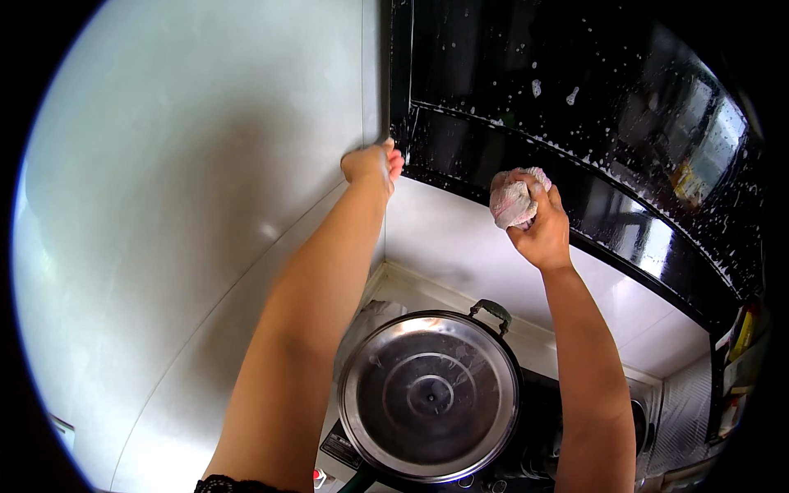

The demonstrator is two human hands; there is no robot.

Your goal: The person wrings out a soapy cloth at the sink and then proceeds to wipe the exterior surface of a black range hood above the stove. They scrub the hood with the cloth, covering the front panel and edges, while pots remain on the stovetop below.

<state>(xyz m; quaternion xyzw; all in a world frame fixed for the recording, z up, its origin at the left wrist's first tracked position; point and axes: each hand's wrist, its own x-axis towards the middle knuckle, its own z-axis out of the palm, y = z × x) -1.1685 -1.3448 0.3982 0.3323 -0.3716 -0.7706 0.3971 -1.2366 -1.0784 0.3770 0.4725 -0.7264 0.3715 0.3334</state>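
Observation:
My right hand (544,234) grips a crumpled, pale pinkish cloth (514,205), held against the lower edge of a glossy black cabinet (493,144). White foam spots and wet streaks cover the cabinet front. Farther left, my left hand (372,168) is raised to the corner where the cabinet's left end meets the white wall (189,164). Its fingers are curled in, and whether anything is inside them is hidden.
Below my arms, a large lidded pan (431,394) with a side handle (492,312) sits on a black stove (534,460). White panelling (444,234) runs behind it. Several packages (744,337) stand at the far right edge.

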